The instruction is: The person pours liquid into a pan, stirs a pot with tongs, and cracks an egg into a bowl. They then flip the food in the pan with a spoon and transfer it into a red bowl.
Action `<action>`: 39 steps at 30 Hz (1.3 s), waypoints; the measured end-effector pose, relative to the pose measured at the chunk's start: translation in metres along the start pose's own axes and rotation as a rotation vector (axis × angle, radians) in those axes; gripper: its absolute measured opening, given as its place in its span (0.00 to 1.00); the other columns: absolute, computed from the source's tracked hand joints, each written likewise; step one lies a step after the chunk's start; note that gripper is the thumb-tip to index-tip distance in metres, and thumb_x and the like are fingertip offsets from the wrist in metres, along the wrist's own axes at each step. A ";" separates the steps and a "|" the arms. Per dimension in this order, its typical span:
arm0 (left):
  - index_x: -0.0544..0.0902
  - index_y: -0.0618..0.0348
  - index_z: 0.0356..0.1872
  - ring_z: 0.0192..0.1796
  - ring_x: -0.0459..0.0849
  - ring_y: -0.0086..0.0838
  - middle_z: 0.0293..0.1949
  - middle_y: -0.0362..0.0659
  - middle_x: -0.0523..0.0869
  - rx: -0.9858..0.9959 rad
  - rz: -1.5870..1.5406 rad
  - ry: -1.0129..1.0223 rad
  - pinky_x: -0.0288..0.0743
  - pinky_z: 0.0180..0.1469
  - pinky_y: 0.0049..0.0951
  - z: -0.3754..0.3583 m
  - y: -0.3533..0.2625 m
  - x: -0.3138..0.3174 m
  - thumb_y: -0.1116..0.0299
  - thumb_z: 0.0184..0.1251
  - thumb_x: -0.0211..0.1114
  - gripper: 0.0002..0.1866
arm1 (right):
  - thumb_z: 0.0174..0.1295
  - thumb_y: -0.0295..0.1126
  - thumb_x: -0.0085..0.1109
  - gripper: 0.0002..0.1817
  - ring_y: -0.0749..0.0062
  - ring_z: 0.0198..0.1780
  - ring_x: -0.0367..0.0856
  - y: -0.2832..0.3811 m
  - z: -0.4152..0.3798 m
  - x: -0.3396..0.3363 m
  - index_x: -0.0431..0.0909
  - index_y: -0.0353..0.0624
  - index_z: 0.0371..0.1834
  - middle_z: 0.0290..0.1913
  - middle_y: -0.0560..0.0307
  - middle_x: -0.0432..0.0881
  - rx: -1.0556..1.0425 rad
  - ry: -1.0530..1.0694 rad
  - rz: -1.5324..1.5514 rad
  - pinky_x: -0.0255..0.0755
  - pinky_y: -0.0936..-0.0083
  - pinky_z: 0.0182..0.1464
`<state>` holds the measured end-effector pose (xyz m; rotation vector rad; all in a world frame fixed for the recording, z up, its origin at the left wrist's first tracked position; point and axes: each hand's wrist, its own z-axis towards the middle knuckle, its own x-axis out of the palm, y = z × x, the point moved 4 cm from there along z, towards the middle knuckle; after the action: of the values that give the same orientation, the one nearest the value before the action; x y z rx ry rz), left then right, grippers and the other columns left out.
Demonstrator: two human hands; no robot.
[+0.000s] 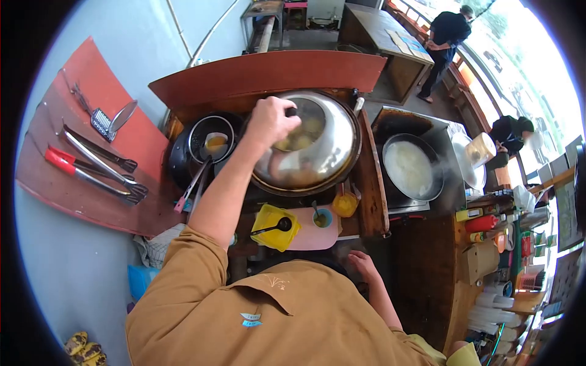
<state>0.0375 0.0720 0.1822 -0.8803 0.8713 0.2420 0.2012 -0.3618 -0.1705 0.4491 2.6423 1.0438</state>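
My left hand (273, 124) is closed round the black knob of a domed metal lid (339, 143) with a glass window. The lid rests over a wide pan, and roundish pieces of food show dimly through the glass. Below the pan a yellow tray (267, 221) holds a black ladle (279, 226). A blue cup (323, 218) with a spoon in it stands on a pink board (311, 239), near a container of yellow stuff (345, 204). My right hand (363, 266) hangs low beside my body, fingers loosely extended, holding nothing I can see.
At left a dark pot (182, 160) holds a strainer (210, 135); tongs (94, 161) hang on the red panel. To the right, a pan of pale liquid (407, 168) steams. Bottles (483, 223) crowd a side shelf. One person (447, 46) stands farther off; another (510, 137) is at right.
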 end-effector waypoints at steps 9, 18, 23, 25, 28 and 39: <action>0.92 0.58 0.41 0.45 0.90 0.52 0.39 0.61 0.89 -0.243 0.335 -0.144 0.84 0.54 0.45 -0.033 0.172 -0.105 0.60 0.48 0.72 0.19 | 0.69 0.43 0.64 0.26 0.71 0.53 0.82 0.088 -0.004 0.040 0.80 0.38 0.65 0.54 0.55 0.86 -0.114 0.146 -0.221 0.75 0.73 0.55; 0.89 0.55 0.51 0.53 0.88 0.52 0.49 0.59 0.89 -0.499 0.357 -0.125 0.82 0.57 0.46 -0.068 0.246 -0.103 0.62 0.56 0.74 0.20 | 0.70 0.43 0.63 0.26 0.67 0.56 0.83 0.165 -0.016 0.055 0.79 0.36 0.65 0.54 0.49 0.87 -0.294 0.186 -0.492 0.75 0.71 0.60; 0.87 0.54 0.56 0.54 0.87 0.52 0.51 0.58 0.88 -0.499 0.474 -0.095 0.82 0.57 0.47 -0.070 0.232 -0.104 0.58 0.57 0.75 0.25 | 0.69 0.43 0.64 0.26 0.62 0.54 0.87 0.171 -0.009 0.044 0.78 0.35 0.63 0.51 0.44 0.88 -0.421 0.155 -0.496 0.77 0.68 0.58; 0.83 0.54 0.61 0.56 0.86 0.51 0.54 0.56 0.87 -0.456 0.599 -0.126 0.81 0.57 0.47 -0.073 0.214 -0.107 0.55 0.58 0.76 0.30 | 0.68 0.40 0.65 0.24 0.63 0.51 0.87 0.179 -0.016 0.034 0.79 0.34 0.61 0.49 0.45 0.88 -0.458 0.113 -0.475 0.78 0.69 0.56; 0.82 0.56 0.61 0.52 0.86 0.49 0.48 0.54 0.87 -0.209 0.604 -0.327 0.80 0.52 0.47 -0.080 0.168 -0.103 0.54 0.61 0.75 0.30 | 0.67 0.32 0.65 0.17 0.68 0.43 0.89 0.209 -0.039 0.019 0.82 0.33 0.54 0.42 0.48 0.89 -0.620 -0.010 -0.393 0.80 0.72 0.48; 0.86 0.66 0.54 0.42 0.90 0.49 0.37 0.58 0.90 -0.269 -0.077 0.264 0.84 0.44 0.43 -0.211 0.074 0.237 0.57 0.57 0.74 0.27 | 0.59 0.25 0.66 0.05 0.62 0.28 0.84 0.226 -0.030 -0.026 0.86 0.37 0.38 0.28 0.52 0.84 -1.085 -0.334 -0.519 0.78 0.72 0.34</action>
<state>0.0321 -0.0764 -0.1073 -1.2131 1.0623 0.1801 0.2569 -0.2330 0.0112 -0.2684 1.4391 1.7535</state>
